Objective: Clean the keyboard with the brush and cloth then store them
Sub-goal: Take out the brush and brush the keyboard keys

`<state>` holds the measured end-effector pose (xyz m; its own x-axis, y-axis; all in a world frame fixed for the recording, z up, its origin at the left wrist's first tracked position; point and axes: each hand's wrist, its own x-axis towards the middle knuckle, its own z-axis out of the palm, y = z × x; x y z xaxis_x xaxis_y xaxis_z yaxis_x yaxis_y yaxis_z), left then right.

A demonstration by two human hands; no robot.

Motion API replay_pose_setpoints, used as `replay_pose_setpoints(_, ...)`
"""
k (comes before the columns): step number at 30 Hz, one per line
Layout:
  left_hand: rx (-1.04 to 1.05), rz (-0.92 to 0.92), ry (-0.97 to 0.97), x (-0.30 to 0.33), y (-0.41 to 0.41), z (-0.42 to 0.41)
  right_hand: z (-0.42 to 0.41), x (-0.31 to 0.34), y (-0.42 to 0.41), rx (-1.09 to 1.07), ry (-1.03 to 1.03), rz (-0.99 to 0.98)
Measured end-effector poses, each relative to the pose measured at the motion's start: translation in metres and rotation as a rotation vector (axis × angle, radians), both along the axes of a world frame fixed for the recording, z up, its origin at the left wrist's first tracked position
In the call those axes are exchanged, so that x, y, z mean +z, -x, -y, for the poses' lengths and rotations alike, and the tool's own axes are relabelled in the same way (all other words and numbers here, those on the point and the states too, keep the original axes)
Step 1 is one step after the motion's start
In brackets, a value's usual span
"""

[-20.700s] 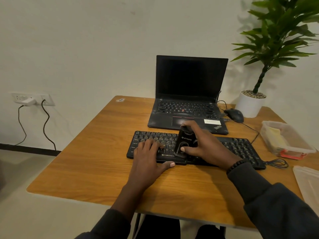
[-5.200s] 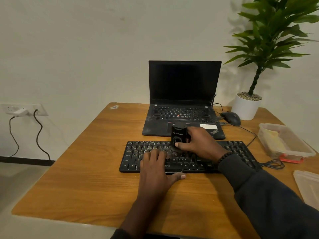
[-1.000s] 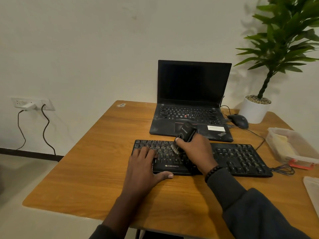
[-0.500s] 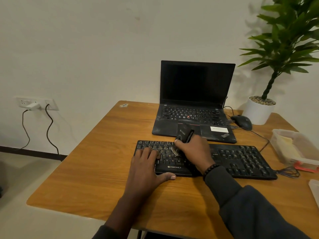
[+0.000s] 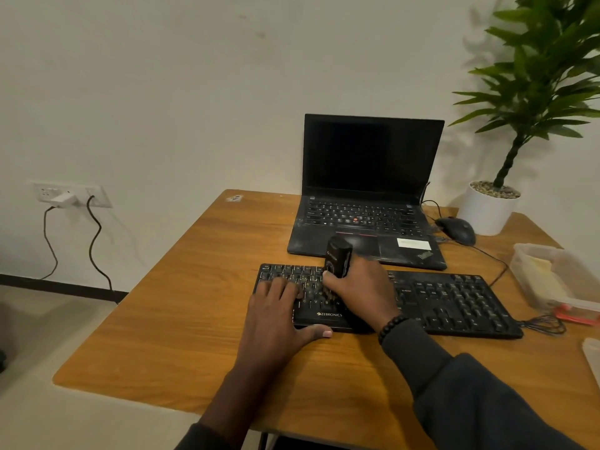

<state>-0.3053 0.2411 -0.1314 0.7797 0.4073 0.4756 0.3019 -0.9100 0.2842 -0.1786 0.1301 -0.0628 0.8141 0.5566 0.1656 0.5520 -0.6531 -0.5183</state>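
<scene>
A black keyboard lies across the wooden table in front of me. My right hand grips a black brush upright, its lower end down on the keys left of the middle. My left hand rests flat on the keyboard's left end, fingers spread over the keys and thumb along the front edge. A pale yellow cloth lies inside a clear plastic box at the right side of the table.
An open black laptop stands behind the keyboard. A black mouse and a potted plant sit at the back right. The keyboard's coiled cable lies by the box. A clear lid shows at the right edge.
The brush has swung from a tilt to nearly upright over the same keys. My left hand has stayed on the keyboard's left end. The view has shifted slightly.
</scene>
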Motion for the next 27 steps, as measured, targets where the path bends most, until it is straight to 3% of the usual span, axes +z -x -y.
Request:
replay_pose_setpoints(4,-0.006,0.011,-0.001,-0.001,0.001,-0.001,0.004,0.008,0.003,0.085,0.144,-0.001)
replay_pose_setpoints(9,0.007,-0.012,0.004,0.000,0.001,0.000,0.002,0.013,-0.015,-0.034,-0.073,-0.128)
replay_pose_setpoints(17,0.007,-0.020,0.013,0.000,0.000,0.000,0.010,-0.007,0.001,-0.021,-0.057,-0.161)
replay_pose_setpoints(21,0.003,-0.016,0.022,0.000,0.001,0.000,0.006,0.001,-0.007,-0.085,-0.246,-0.282)
replay_pose_setpoints(27,0.008,-0.003,0.008,-0.001,0.000,0.000,0.000,-0.008,0.010,-0.122,-0.142,-0.178)
